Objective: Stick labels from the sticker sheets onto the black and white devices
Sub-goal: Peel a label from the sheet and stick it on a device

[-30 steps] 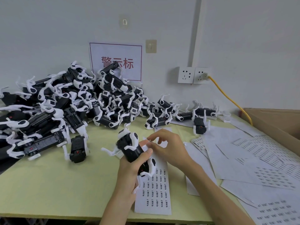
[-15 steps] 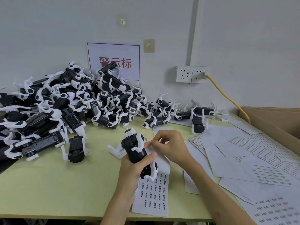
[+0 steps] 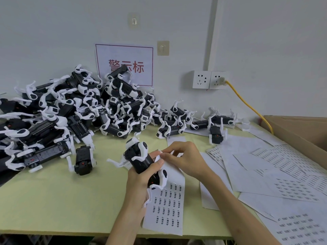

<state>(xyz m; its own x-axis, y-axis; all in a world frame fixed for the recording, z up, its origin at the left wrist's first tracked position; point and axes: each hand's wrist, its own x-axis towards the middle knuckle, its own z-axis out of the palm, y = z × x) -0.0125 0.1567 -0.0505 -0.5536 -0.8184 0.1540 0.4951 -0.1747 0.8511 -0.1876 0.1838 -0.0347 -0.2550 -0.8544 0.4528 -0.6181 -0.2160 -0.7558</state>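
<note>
My left hand (image 3: 141, 175) grips a black and white device (image 3: 139, 158) above the table's front edge, its white legs sticking out to both sides. My right hand (image 3: 182, 159) sits right beside it, fingers curled, pinching at the top edge of a sticker sheet (image 3: 168, 206) whose upper end lifts off the table. That sheet carries rows of small printed labels and runs down to the front edge. A big pile of the same devices (image 3: 70, 114) fills the left and back of the table.
More sticker sheets (image 3: 283, 170) lie fanned over the right side. A cardboard box (image 3: 299, 131) stands at the far right, and a yellow cable (image 3: 247, 106) runs from the wall socket (image 3: 208, 79) down behind it. Two single devices (image 3: 215, 133) stand near the back middle.
The view drifted slightly. My left hand has raised the device a little, and my right hand stays at the sheet's top edge, working its fingertips there.
</note>
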